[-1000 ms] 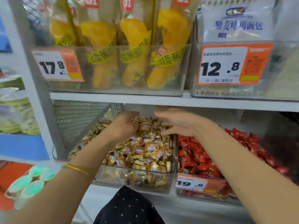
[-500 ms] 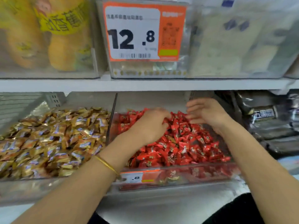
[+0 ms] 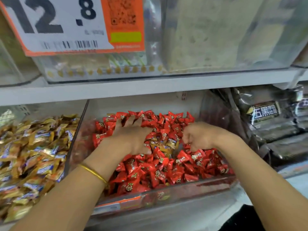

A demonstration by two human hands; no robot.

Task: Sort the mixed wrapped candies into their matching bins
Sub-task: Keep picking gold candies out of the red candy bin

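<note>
Hidden: the right hand (image 3: 198, 136) has its fingertips buried in the red candies (image 3: 150, 174), fingers curled; can't tell if it grips one. The price tag (image 3: 66, 25) is cut off at top left, and the bin's own label is blurred. The left hand (image 3: 131, 137) lies flat, fingers spread, pressing on the pile. Stray gold candies (image 3: 165, 145) sit between the hands inside the clear plastic red bin (image 3: 166, 195). The gold-candy bin (image 3: 33, 155) is just left, a clear wall between. Glossy black packs (image 3: 275, 124) are on the right. A thin gold bracelet (image 3: 93, 172) is on the left wrist. Wrappers are crinkly and shiny; the red ones are pointed.
</note>
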